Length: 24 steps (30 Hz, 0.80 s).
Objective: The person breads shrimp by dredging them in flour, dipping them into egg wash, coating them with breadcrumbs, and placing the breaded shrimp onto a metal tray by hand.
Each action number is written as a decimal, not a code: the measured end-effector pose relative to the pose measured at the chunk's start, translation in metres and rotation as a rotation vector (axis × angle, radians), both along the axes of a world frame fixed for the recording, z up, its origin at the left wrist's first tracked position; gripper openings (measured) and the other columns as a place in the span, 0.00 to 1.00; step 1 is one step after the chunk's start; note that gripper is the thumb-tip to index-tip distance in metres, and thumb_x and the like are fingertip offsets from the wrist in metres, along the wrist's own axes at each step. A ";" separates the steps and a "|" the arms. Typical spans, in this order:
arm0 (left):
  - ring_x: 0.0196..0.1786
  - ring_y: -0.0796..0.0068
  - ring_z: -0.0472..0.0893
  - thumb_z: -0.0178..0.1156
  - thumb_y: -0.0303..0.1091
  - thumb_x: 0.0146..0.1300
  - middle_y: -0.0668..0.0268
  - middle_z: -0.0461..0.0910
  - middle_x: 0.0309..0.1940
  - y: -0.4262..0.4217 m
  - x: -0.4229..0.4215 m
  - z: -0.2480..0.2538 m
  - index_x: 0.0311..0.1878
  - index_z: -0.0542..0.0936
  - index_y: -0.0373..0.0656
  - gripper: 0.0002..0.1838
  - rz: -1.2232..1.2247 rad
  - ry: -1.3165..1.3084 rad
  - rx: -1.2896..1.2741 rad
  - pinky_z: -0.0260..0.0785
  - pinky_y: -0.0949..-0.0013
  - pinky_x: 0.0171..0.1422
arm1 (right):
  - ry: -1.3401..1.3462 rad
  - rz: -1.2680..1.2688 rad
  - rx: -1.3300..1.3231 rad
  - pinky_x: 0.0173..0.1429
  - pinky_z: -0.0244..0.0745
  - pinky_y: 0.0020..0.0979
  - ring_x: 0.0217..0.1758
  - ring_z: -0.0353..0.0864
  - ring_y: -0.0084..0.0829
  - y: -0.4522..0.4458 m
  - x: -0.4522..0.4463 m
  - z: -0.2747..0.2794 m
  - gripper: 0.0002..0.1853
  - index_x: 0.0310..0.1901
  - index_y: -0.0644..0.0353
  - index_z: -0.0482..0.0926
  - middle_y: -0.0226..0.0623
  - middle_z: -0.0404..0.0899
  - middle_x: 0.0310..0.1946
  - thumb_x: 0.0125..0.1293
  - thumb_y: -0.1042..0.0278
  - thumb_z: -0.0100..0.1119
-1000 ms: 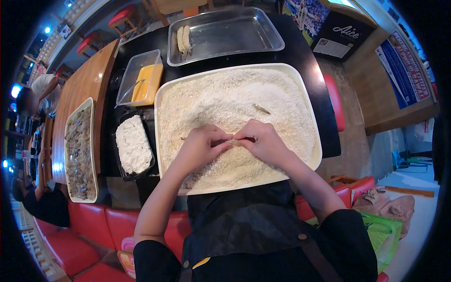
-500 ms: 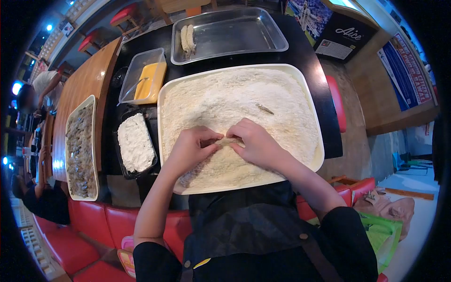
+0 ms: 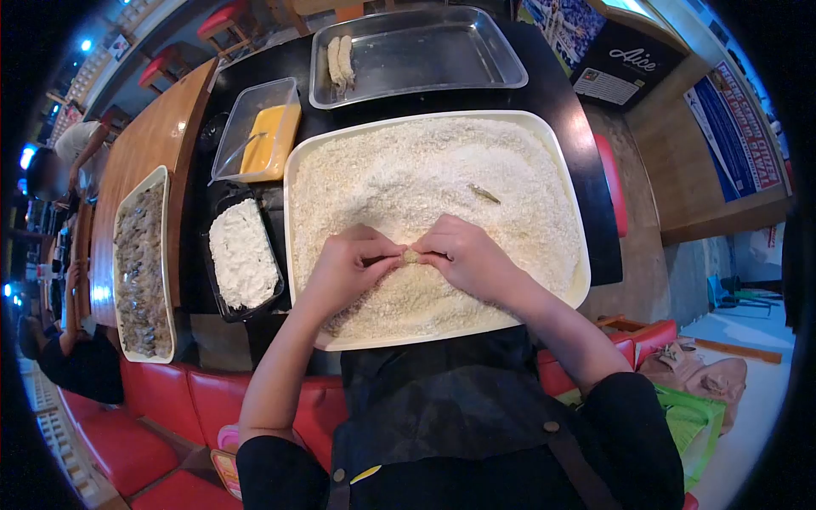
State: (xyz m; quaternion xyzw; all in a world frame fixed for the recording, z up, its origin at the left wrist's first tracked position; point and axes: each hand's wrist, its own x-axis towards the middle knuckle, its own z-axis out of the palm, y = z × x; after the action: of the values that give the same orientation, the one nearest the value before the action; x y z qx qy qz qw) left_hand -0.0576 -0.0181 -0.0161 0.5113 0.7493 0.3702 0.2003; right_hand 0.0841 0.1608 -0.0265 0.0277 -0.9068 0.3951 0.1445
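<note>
Over the near part of a big white tray [image 3: 581, 285] filled with breadcrumbs [image 3: 382, 170], my two hands meet fingertip to fingertip. My left hand [image 3: 348, 268] pinches one end of a crumb-coated shrimp [image 3: 411, 256]; my right hand [image 3: 459, 255] pinches its other end. Only a short bit of the shrimp shows between the fingers. Farther back in the crumbs, a small brownish shrimp tail [image 3: 484, 194] pokes out, the rest of it covered. Two breaded shrimp [image 3: 340, 61] lie side by side at the left end of a metal tray [image 3: 425, 100] behind.
Left of the crumbs are a clear tub [image 3: 228, 140] of yellow batter [image 3: 270, 140] with a utensil in it, and a black container of white flour [image 3: 244, 255]. A long tray of greyish raw shrimp [image 3: 143, 263] stands farther left. Another person [image 3: 81, 157] is at the far left.
My fingertips have drawn closer together over the shrimp, so less of it shows. The hands stay in about the same spot, and the view has shifted slightly.
</note>
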 end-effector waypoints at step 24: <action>0.37 0.69 0.83 0.72 0.27 0.54 0.63 0.83 0.37 0.001 -0.002 0.026 0.45 0.84 0.38 0.14 -0.001 0.072 0.010 0.76 0.70 0.44 | -0.048 -0.045 -0.024 0.52 0.76 0.36 0.48 0.80 0.41 -0.005 0.002 0.014 0.16 0.48 0.63 0.80 0.43 0.81 0.40 0.56 0.75 0.67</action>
State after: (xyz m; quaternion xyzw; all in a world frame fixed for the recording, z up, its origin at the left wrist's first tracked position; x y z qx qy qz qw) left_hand -0.0592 -0.0175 0.0094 0.5255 0.7540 0.3551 0.1709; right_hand 0.0856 0.1560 -0.0124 -0.0040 -0.9056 0.4032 0.1319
